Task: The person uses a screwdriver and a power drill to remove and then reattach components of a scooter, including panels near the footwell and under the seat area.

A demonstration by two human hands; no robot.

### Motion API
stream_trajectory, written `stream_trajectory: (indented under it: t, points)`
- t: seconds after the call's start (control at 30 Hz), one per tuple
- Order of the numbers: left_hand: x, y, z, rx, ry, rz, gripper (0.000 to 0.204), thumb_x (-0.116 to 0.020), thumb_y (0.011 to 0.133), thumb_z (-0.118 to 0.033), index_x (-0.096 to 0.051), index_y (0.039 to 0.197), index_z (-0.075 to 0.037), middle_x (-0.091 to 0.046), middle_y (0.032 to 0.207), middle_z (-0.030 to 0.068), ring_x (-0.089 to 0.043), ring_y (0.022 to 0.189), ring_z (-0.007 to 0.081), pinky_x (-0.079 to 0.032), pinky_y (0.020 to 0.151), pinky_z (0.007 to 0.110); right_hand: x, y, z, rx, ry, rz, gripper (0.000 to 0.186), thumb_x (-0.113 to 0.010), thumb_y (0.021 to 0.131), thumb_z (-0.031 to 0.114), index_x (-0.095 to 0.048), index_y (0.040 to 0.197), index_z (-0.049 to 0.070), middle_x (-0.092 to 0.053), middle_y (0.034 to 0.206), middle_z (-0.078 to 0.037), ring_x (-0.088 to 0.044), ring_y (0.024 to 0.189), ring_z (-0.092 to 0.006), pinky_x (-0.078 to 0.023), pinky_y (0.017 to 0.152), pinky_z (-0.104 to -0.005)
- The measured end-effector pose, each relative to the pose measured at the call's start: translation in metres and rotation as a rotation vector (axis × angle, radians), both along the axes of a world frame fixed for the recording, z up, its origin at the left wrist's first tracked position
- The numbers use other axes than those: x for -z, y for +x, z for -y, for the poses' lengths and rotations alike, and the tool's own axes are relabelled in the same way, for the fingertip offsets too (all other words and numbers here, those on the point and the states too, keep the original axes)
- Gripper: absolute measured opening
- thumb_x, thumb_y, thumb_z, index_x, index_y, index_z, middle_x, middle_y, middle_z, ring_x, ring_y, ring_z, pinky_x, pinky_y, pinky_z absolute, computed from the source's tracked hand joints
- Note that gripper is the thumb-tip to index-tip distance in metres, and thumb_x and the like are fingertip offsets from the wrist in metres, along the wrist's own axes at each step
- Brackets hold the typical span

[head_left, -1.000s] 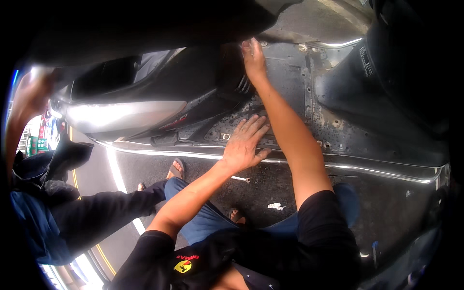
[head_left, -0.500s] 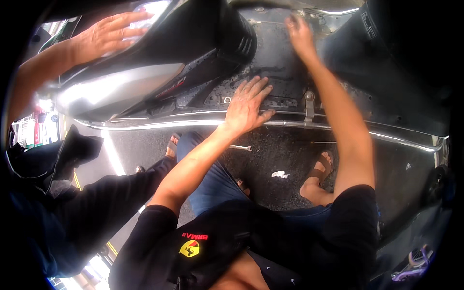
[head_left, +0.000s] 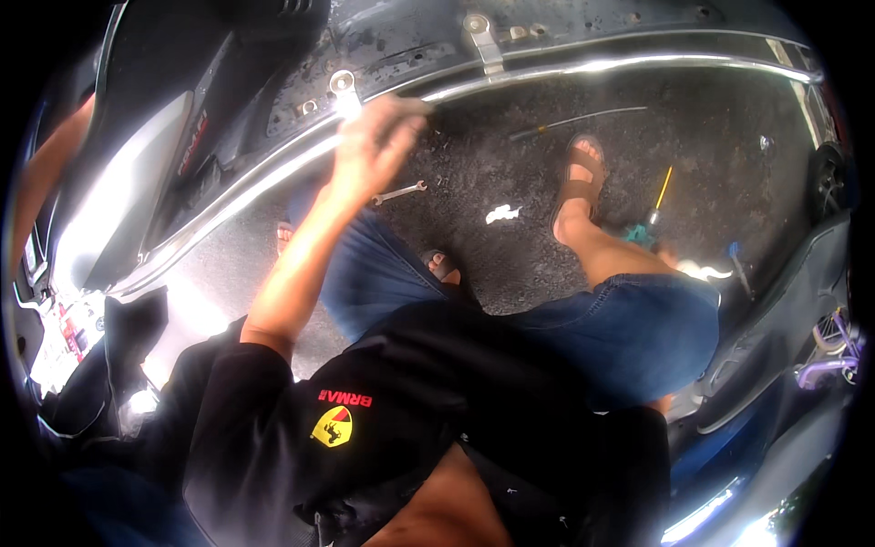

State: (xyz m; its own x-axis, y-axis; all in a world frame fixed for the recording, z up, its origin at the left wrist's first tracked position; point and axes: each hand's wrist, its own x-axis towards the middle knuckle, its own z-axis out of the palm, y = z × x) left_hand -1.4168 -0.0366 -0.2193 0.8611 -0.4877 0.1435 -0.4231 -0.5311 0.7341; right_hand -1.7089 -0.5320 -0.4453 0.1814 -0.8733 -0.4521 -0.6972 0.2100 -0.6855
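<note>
My left hand is over the chrome side rail of a scooter, blurred, its thumb apart from the fingers and nothing visible in it. Behind the rail lies the scooter's dark, scuffed floorboard, with bare metal brackets along its edge. My right hand shows only as a blurred patch beyond my right knee, its fingers hidden. Close to it on the ground is a screwdriver with a teal handle and yellow shaft. A white crumpled strip lies right beside that hand.
An open-ended wrench, white scrap, long thin rod with a dark handle and small blue-handled tool lie on the dark ground. Another person's arm is at the far left. Dark vehicle panelling stands at right.
My view has swung down and right. My right hand has left the floorboard for the ground beyond my right knee. My left hand has lifted from the floorboard toward the rail.
</note>
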Motion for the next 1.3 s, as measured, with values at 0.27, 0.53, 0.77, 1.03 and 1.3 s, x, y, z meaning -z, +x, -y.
stream_trajectory:
  t: [0.27,0.53,0.77,1.03,1.3]
  points:
    - [0.233,0.023,-0.057,-0.084,0.73,-0.561,0.025,-0.062,0.081,-0.029,-0.069,0.098,-0.011,-0.068,0.095,0.0148,-0.064,0.094,0.032,-0.05,0.083,0.044,0.066,-0.001,-0.182,-0.274,0.519,-0.099,0.027,-0.058,0.091,0.025,-0.059,0.101,0.0,-0.065,0.088,-0.01,-0.06,0.074,-0.0139,-0.05,0.068,-0.0268]
    - [0.298,0.012,-0.039,-0.381,0.765,-0.408,0.038,-0.063,0.083,-0.045,-0.065,0.097,-0.01,-0.067,0.096,0.0159,-0.063,0.093,0.037,-0.048,0.083,0.046,0.096,0.044,-0.194,-0.323,0.425,-0.076,0.027,-0.058,0.09,0.023,-0.058,0.103,-0.001,-0.064,0.09,-0.01,-0.059,0.077,-0.0154,-0.049,0.071,-0.0285]
    - [0.254,-0.015,-0.003,-0.113,0.552,-0.333,0.03,-0.066,0.083,-0.035,-0.061,0.098,-0.01,-0.067,0.092,0.0176,-0.063,0.091,0.0375,-0.048,0.079,0.048,0.094,0.025,-0.182,-0.301,0.391,-0.086,0.027,-0.059,0.089,0.022,-0.057,0.105,-0.001,-0.064,0.092,-0.011,-0.059,0.079,-0.0167,-0.049,0.073,-0.0299]
    - [0.269,-0.01,-0.013,0.049,0.811,-0.327,0.022,-0.059,0.082,-0.025,-0.068,0.088,-0.006,-0.067,0.088,0.021,-0.065,0.086,0.0368,-0.051,0.076,0.046,0.089,0.04,-0.19,-0.416,0.358,-0.102,0.028,-0.06,0.088,0.02,-0.056,0.107,-0.002,-0.063,0.094,-0.011,-0.059,0.081,-0.0182,-0.048,0.075,-0.0315]
    - [0.261,-0.054,-0.038,-0.163,0.57,-0.612,0.02,-0.066,0.08,-0.025,-0.071,0.091,-0.009,-0.068,0.092,0.0157,-0.066,0.089,0.0329,-0.05,0.081,0.042,0.088,0.057,-0.196,-0.42,0.392,-0.091,0.03,-0.061,0.087,0.018,-0.055,0.109,-0.002,-0.063,0.096,-0.012,-0.058,0.083,-0.0197,-0.048,0.077,-0.0331]
